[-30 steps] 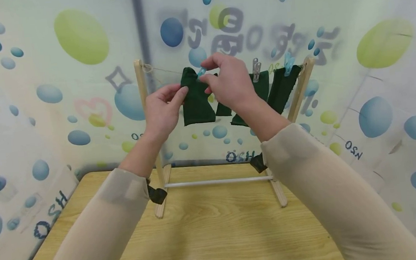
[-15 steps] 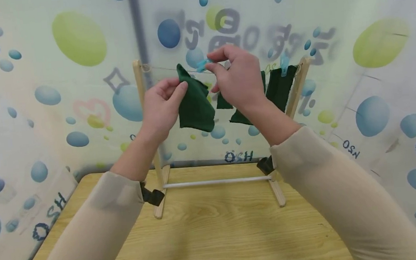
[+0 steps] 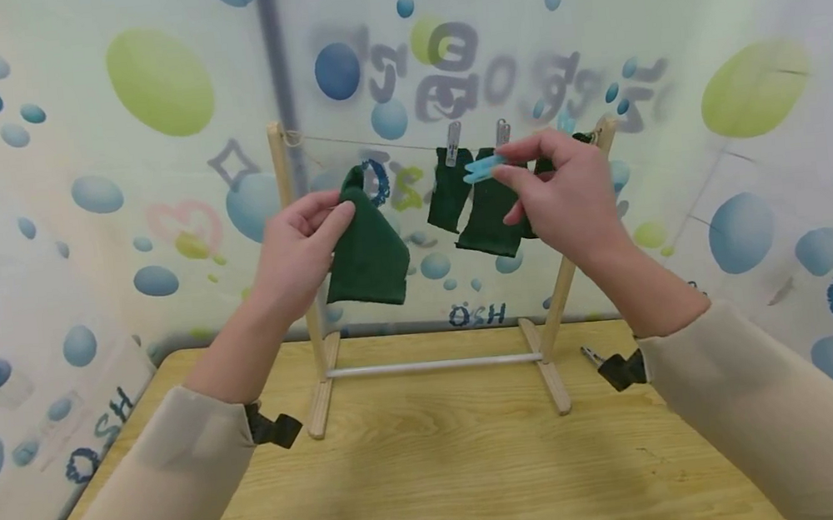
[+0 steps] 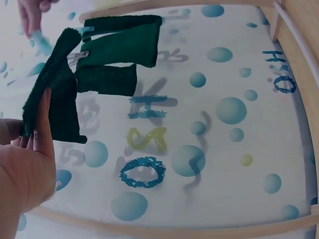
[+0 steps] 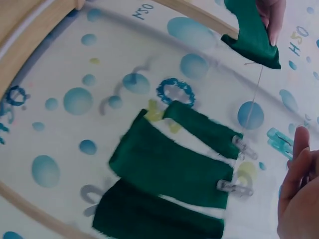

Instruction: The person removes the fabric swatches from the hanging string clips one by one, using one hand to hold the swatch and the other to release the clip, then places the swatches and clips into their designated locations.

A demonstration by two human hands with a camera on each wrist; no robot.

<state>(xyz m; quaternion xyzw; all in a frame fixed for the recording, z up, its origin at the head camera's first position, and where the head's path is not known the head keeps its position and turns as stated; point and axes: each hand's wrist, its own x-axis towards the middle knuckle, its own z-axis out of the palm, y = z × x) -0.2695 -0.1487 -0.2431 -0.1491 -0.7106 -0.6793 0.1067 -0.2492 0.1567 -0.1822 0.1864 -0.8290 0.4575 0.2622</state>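
My left hand (image 3: 298, 250) pinches a dark green cloth (image 3: 368, 256) by its upper edge, in front of the string's left part. The cloth hangs off the string, and the left wrist view shows this cloth (image 4: 65, 102) folded over the fingers. My right hand (image 3: 572, 195) pinches a light blue clothespin (image 3: 485, 169) between thumb and finger, in front of the hanging cloths. In the right wrist view the blue clothespin (image 5: 280, 142) sits at the fingertips. Grey clothespins (image 3: 454, 144) hold green cloths (image 3: 449, 192) on the string.
The string (image 3: 367, 142) runs between two wooden posts (image 3: 281, 168), joined below by a white rod (image 3: 434, 365). Another blue clothespin (image 3: 566, 123) is at the string's right end. A small clip (image 3: 590, 355) lies on the wooden table (image 3: 437, 476) beside the right foot.
My left hand has brought its cloth down and left, away from the string. My right hand has moved right and down with the blue clothespin, uncovering the hanging cloths.
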